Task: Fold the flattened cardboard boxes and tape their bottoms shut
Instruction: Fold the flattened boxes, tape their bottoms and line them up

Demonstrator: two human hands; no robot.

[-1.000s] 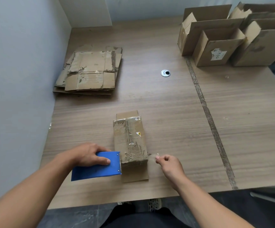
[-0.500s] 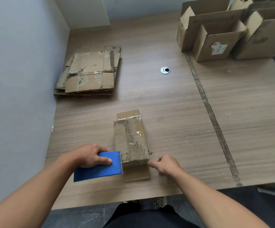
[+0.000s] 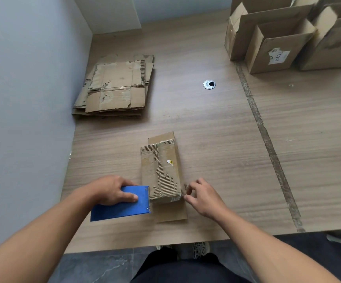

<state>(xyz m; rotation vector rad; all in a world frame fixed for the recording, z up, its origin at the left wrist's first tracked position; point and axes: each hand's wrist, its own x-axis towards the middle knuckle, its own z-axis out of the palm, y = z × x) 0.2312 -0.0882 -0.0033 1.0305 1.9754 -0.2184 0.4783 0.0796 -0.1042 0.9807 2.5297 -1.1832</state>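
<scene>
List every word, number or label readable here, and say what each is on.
White label on the open box at the back: handwritten digits, too blurred to read for sure.
Yellow-and-white sticker on the box being taped: too small to read.
No other text shows.

- Setting: office-type room used as a packing station.
- Wood-laminate desk (image 3: 216, 139) with a round metal cable grommet (image 3: 209, 84). A dark worn strip (image 3: 267, 135) runs front to back.
- Plain grey partition (image 3: 22, 78) on the left, grey tiled floor (image 3: 96, 268) below the desk edge.
- Stack of flattened boxes (image 3: 114, 88) far left. Open boxes (image 3: 277, 43) stand far right, one with a handwritten label (image 3: 278, 56).
- Blue tape dispenser (image 3: 122, 207) sits against a closed box (image 3: 161, 170) with clear tape (image 3: 175, 199) across its near end.
</scene>
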